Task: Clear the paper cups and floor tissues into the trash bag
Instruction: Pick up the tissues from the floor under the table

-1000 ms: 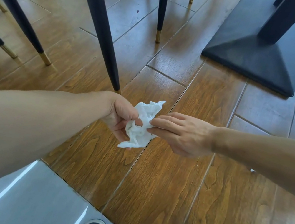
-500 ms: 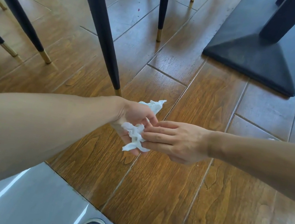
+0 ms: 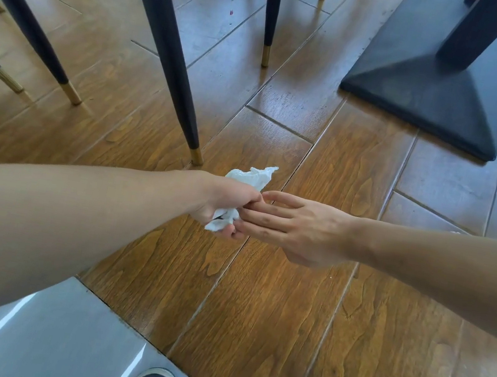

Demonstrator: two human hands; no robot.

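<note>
Wood-plank floor (image 3: pixel 270 307), chair legs (image 3: pixel 164 52) and table base (image 3: pixel 436 98) ahead. Tissue (image 3: pixel 250 177) bunched in left hand (image 3: pixel 225 199), fingers curled shut around it, held above floor. Right hand (image 3: pixel 296 227) touching, fingers straight and loosely together. Light, soft, tears easily; best gripped whole, wadded. Trash bag, cups out of view.

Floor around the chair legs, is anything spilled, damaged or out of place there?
Nothing stands out. The only stray item, a crumpled white tissue, is off the wood floor, bunched in the left hand.
</note>
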